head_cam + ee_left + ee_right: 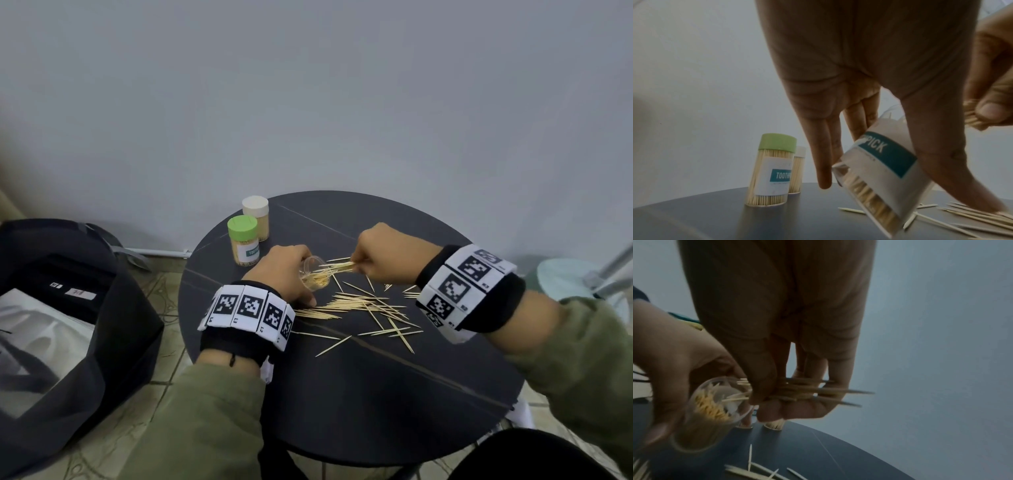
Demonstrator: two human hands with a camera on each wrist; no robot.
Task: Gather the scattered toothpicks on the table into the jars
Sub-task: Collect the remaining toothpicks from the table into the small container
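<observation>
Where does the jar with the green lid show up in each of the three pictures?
Head view: the green-lidded jar stands upright at the table's far left, beyond the left hand.
Left wrist view: it stands at lower left, in front of the white-lidded jar.
Right wrist view: two jar bottoms peek out below the right hand; I cannot tell which is the green-lidded one.
Shared landmark: the open jar that the left hand tilts.

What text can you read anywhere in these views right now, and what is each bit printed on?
"TOOTH", cut off at the label's edge: teal band on the green-lidded jar.
"PICK": teal band on the open jar that the left hand holds tilted; the word's start is hidden by a finger.
Fine print under both bands: too blurred to read.
Wristband markers: coded squares; the tiny characters beneath are too small to read.
</observation>
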